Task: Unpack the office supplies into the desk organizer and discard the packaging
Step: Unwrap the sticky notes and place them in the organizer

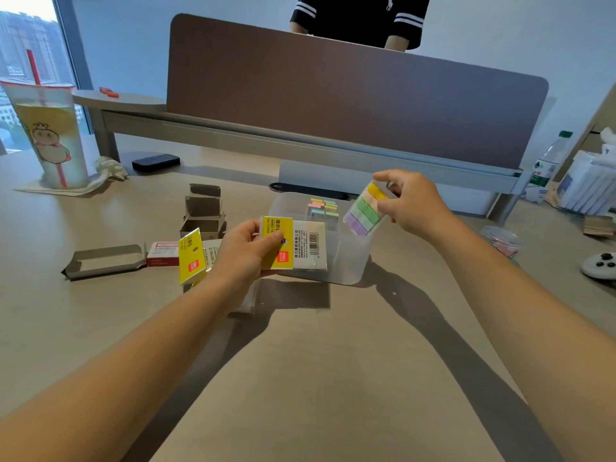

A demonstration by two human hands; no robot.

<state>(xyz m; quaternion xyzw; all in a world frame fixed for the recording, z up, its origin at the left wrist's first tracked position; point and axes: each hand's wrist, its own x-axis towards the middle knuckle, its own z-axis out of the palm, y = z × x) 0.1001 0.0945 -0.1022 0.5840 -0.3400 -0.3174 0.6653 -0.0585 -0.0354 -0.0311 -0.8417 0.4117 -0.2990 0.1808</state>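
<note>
A pale wooden desk point(316, 378) fills the view, a brown divider panel point(350, 101) standing along its far edge and a window point(30, 71) with city buildings at far left. A tall plastic cup point(50, 135) with a red straw sits far left; a water bottle point(550, 161) stands far right. Opened cardboard boxes point(203, 211) lie left of centre, a flattened one point(103, 261) further left, a small red-and-white box point(163, 253) between them. The translucent desk organizer point(346, 261) sits mid-desk, coloured tabs point(323, 208) already lying in its far part. Left hand point(243, 251) pinches the yellow-and-clear packaging point(296, 245), thumb on its yellow header, right over the organizer's near left edge. Right hand point(410, 201) pinches a strip of index tabs point(365, 210), yellow through purple, tilted above the organizer's right side.
</note>
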